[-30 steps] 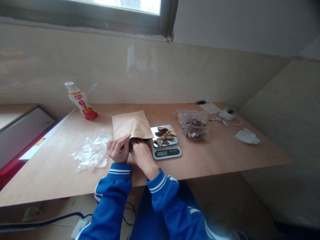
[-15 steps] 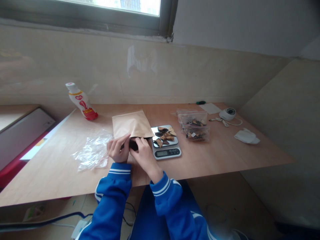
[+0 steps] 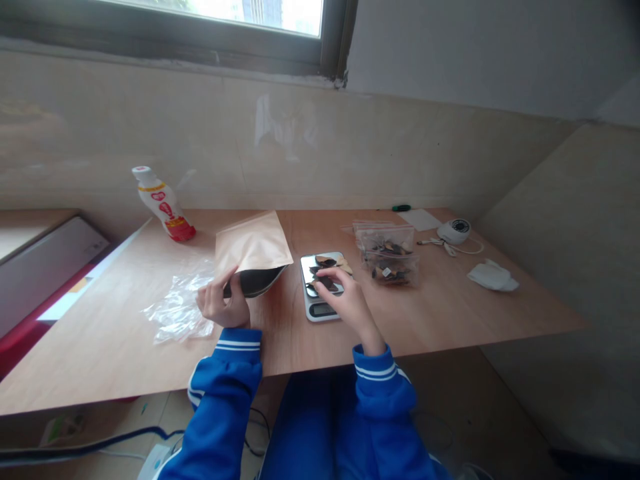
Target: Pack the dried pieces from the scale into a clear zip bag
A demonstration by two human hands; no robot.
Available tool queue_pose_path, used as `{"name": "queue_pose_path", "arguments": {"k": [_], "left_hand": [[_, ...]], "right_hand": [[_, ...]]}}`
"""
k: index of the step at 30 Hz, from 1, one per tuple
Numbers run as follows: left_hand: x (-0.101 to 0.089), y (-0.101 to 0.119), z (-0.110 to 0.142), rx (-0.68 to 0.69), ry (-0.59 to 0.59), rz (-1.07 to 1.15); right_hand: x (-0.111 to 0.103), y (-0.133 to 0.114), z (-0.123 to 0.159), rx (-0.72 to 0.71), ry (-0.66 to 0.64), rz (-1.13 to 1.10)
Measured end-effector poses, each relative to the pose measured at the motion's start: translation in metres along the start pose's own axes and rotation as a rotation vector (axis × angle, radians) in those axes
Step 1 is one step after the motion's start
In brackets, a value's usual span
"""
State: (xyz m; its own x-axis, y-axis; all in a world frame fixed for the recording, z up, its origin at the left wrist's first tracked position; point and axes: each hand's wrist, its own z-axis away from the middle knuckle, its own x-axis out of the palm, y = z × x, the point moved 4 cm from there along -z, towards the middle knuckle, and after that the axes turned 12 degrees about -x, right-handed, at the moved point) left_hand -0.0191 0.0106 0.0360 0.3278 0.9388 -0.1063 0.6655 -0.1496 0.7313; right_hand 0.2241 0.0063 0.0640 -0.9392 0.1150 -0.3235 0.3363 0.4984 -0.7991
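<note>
My left hand point(image 3: 223, 301) is closed on the lower left edge of a brown kraft paper pouch point(image 3: 255, 241), whose dark-lined mouth gapes toward me. Over a small digital kitchen scale point(image 3: 305, 283) is my right hand point(image 3: 347, 297), thumb and fingertips curled around a dark piece among the dried brown slices point(image 3: 326, 262) on its plate. The slices look like dried mushroom or bark; I cannot tell exactly which. That hand covers part of the scale's display and buttons.
A crumpled clear plastic bag point(image 3: 183, 307) lies left, near a white and red bottle point(image 3: 165, 207). Zip bags of dried pieces point(image 3: 393, 257) stand right of the scale. Farther right are a white dome camera point(image 3: 454, 231), a white tissue point(image 3: 493, 275) and a green-handled tool point(image 3: 401, 208).
My right hand has left the pouch's mouth and moved right to the slices on the scale. The pouch has shifted slightly left, and its mouth now gapes wider.
</note>
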Motion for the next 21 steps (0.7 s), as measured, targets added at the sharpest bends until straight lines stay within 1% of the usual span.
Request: {"name": "queue_pose_path", "arguments": {"k": [2, 5, 6, 8, 10, 12, 14, 17, 19, 21], "left_hand": [[0.0, -0.002, 0.0, -0.022, 0.006, 0.015], [-0.001, -0.003, 0.0, -0.044, 0.004, 0.041], [-0.001, -0.003, 0.0, -0.051, 0.002, 0.046], [-0.001, -0.003, 0.0, -0.068, 0.001, 0.051], [-0.001, -0.002, -0.001, -0.074, -0.003, 0.053], [-0.001, -0.003, -0.001, -0.062, -0.003, 0.05], [0.0, -0.004, 0.0, -0.043, -0.004, 0.042], [0.0, -0.005, 0.0, -0.024, -0.001, 0.026], [0.0, -0.004, 0.0, -0.013, 0.001, 0.022], [0.0, -0.003, -0.001, -0.007, -0.003, 0.025]], "right_hand": [[0.004, 0.008, -0.001, 0.086, 0.094, -0.143], [0.006, 0.022, -0.001, 0.25, 0.256, -0.416], [0.007, 0.026, -0.002, 0.305, 0.279, -0.507], [0.006, 0.03, -0.007, 0.38, 0.283, -0.645], [0.004, 0.032, -0.016, 0.387, 0.269, -0.676], [0.002, 0.03, -0.03, 0.324, 0.25, -0.567], [0.004, 0.027, -0.047, 0.219, 0.173, -0.339], [0.02, 0.023, -0.067, 0.029, -0.043, 0.121], [0.032, 0.022, -0.073, -0.083, -0.209, 0.408], [0.04, 0.022, -0.072, -0.168, -0.35, 0.597]]}}
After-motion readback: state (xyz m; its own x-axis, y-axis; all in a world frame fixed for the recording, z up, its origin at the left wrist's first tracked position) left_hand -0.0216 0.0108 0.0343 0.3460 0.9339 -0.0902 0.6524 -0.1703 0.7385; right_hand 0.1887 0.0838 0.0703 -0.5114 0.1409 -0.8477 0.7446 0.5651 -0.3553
